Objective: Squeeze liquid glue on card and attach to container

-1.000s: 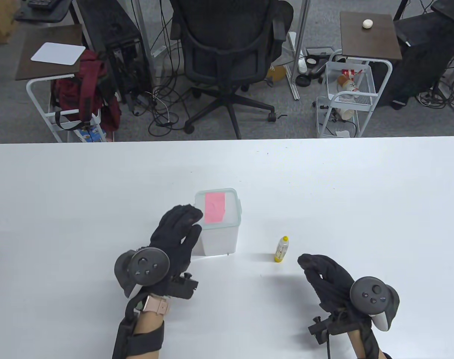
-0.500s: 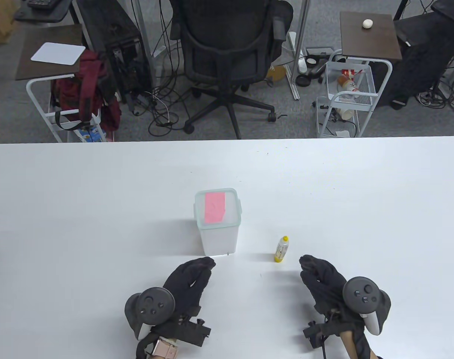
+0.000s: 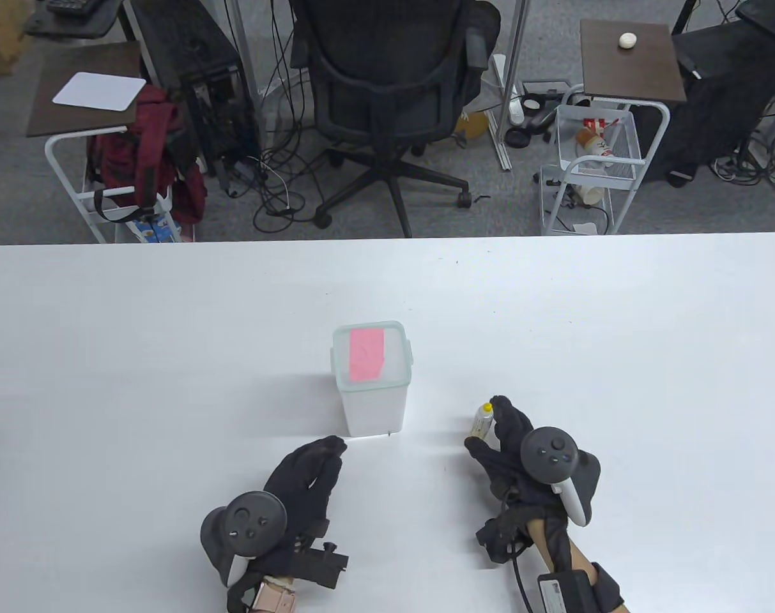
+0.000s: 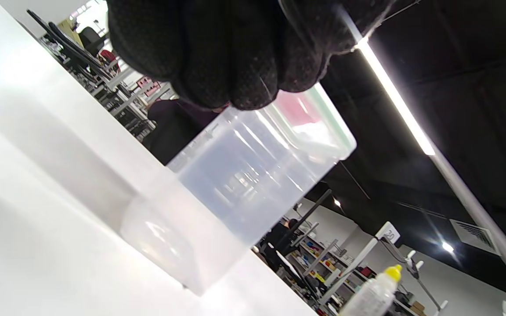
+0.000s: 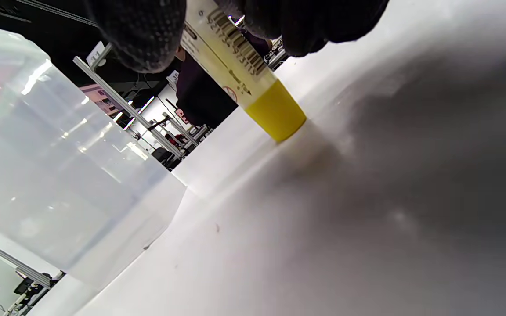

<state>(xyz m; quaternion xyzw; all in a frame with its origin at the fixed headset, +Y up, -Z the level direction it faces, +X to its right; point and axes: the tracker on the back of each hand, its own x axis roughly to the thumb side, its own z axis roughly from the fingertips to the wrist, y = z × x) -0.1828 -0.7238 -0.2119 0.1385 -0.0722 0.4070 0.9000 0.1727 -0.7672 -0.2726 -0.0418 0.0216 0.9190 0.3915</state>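
A translucent white container (image 3: 374, 399) stands at the table's middle, with a pink card (image 3: 367, 354) lying flat on its lid. A small glue bottle (image 3: 480, 423) with a yellow cap and base stands upright to its right. My right hand (image 3: 489, 426) grips the bottle; in the right wrist view its fingers (image 5: 139, 35) wrap the labelled body (image 5: 231, 57) while the base rests on the table. My left hand (image 3: 326, 450) holds nothing and lies on the table just in front of the container. The left wrist view shows the container (image 4: 253, 184) beyond my fingers (image 4: 218, 57).
The white table (image 3: 138, 332) stretches wide on both sides and behind the container. Beyond its far edge are an office chair (image 3: 387, 83), two small carts and cables on the floor.
My left hand came off the container's side and drew back toward me. My right hand moved forward and left and closed around the glue bottle. The container and card stayed put.
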